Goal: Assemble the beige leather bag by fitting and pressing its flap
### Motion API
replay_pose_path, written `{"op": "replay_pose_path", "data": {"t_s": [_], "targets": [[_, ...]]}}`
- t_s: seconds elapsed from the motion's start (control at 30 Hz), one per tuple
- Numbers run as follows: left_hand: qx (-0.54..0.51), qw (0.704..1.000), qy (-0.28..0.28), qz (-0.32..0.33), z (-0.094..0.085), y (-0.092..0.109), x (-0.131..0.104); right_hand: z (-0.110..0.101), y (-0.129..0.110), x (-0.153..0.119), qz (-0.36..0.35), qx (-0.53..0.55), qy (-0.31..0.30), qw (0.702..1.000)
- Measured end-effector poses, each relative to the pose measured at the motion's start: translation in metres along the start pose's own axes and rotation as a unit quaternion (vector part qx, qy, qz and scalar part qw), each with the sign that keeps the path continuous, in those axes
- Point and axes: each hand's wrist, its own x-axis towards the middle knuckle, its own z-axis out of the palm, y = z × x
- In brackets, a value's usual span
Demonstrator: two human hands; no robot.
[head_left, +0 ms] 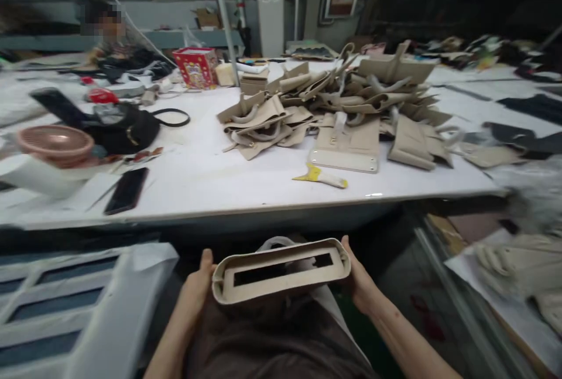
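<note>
Beige leather-looking bag panel (281, 270) with a long slot cut through it is sitting low over the lap, below the edge of the white table (228, 183). Left hand (199, 282) and right hand (357, 276) are pinching its two short ends, fingers closed on the edges. It's looking light and semi-stiff but bendy, so gripping the ends seems right.

A bag-making workshop: a long white worktable (228, 180) heaped with beige bag parts (333, 109), another worker (109, 33) behind
</note>
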Motion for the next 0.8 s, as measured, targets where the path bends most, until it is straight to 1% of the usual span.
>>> {"op": "replay_pose_path", "data": {"t_s": [0.03, 0.07, 0.1, 0.13, 0.2, 0.27, 0.33, 0.37, 0.57, 0.8], "targets": [[0.036, 0.998, -0.034, 0.024, -0.011, 0.002, 0.001, -0.005, -0.005, -0.008, 0.004, 0.003, 0.007, 1.000], [0.097, 0.991, -0.071, 0.052, -0.020, 0.004, 0.001, -0.009, -0.011, -0.016, -0.005, -0.016, 0.016, 1.000], [0.178, 0.977, -0.090, 0.070, -0.026, 0.007, -0.001, -0.012, -0.016, -0.023, -0.026, -0.050, 0.027, 0.998], [0.249, 0.960, -0.093, 0.084, -0.030, 0.011, -0.005, -0.013, -0.021, -0.029, -0.053, -0.103, 0.042, 0.992], [0.366, 0.924, -0.067, 0.084, -0.028, 0.021, -0.017, -0.014, -0.030, -0.037, -0.084, -0.207, 0.074, 0.972], [0.419, 0.905, -0.036, 0.068, -0.021, 0.028, -0.027, -0.013, -0.035, -0.040, -0.081, -0.277, 0.099, 0.952], [0.432, 0.900, -0.029, 0.057, -0.015, 0.030, -0.033, -0.011, -0.037, -0.040, -0.081, -0.331, 0.114, 0.933], [0.431, 0.900, -0.033, 0.056, -0.014, 0.028, -0.033, -0.010, -0.037, -0.039, -0.081, -0.343, 0.116, 0.929], [0.389, 0.915, -0.073, 0.080, -0.018, 0.010, -0.028, -0.012, -0.043, -0.031, -0.093, -0.386, 0.106, 0.912], [0.398, 0.911, -0.066, 0.091, -0.015, 0.009, -0.020, -0.006, -0.050, -0.020, -0.114, -0.448, 0.123, 0.878]]}}
